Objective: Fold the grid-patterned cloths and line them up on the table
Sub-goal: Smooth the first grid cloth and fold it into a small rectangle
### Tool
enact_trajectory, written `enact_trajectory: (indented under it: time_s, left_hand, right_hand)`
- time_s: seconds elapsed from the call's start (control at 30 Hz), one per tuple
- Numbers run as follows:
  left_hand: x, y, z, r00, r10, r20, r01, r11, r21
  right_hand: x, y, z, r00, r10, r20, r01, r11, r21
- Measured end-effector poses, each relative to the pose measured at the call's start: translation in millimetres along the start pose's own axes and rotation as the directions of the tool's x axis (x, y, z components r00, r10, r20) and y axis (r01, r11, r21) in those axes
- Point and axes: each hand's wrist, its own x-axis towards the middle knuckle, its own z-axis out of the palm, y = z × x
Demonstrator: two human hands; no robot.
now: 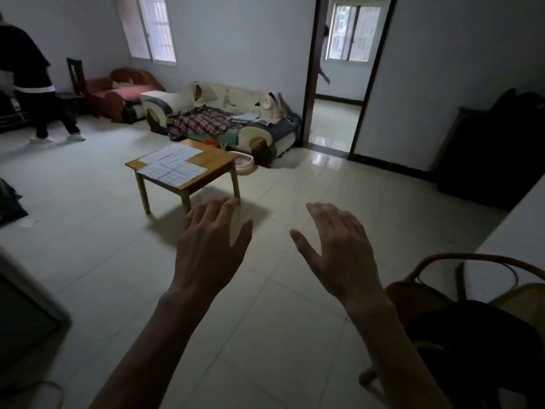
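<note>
A low wooden table [216, 160] stands on the tiled floor a few steps ahead of me. Two white grid-patterned cloths lie flat on it: one [172, 172] near the front, another [168, 152] behind it toward the back left. My left hand [211, 246] and my right hand [339, 249] are raised in front of me, backs up, fingers spread and holding nothing. Both hands are well short of the table.
A sofa [224, 119] with a plaid cloth stands behind the table, a white basin [244, 165] beside it. A person [32, 81] walks at the far left. A wicker chair [460, 308] is at my lower right, a doorway [339, 84] ahead right.
</note>
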Motion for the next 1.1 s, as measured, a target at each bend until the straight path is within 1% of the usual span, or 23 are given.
enact_trajectory:
  time_s: [0.07, 0.17, 0.27, 0.53, 0.7, 0.9, 1.1]
  left_hand:
    - [10, -1, 14, 0.999, -0.048, 0.002, 0.048, 0.999, -0.004]
    - [20, -9, 36, 0.996, -0.09, 0.0, 0.09, 0.996, 0.021]
    - [28, -21, 53, 0.994, -0.103, -0.036, 0.105, 0.993, 0.053]
    - [58, -67, 79, 0.986, -0.16, -0.053, 0.167, 0.975, 0.146]
    - [87, -114, 103, 0.982, -0.177, -0.06, 0.185, 0.966, 0.18]
    - [127, -191, 135, 0.972, -0.23, -0.047, 0.235, 0.95, 0.204]
    - [166, -268, 153, 0.954, -0.291, -0.068, 0.298, 0.941, 0.162]
  right_hand:
    - [13, 11, 13, 0.999, -0.005, 0.039, 0.004, 1.0, 0.027]
    - [31, 25, 41, 0.997, -0.039, 0.073, 0.037, 0.999, 0.023]
    - [50, 33, 65, 0.992, -0.087, 0.094, 0.083, 0.995, 0.049]
    - [110, 19, 120, 0.979, -0.16, 0.128, 0.146, 0.983, 0.113]
    - [160, 3, 163, 0.97, -0.19, 0.149, 0.172, 0.977, 0.129]
    - [230, -21, 230, 0.964, -0.211, 0.162, 0.189, 0.972, 0.143]
    - [286, -54, 292, 0.966, -0.187, 0.179, 0.157, 0.973, 0.166]
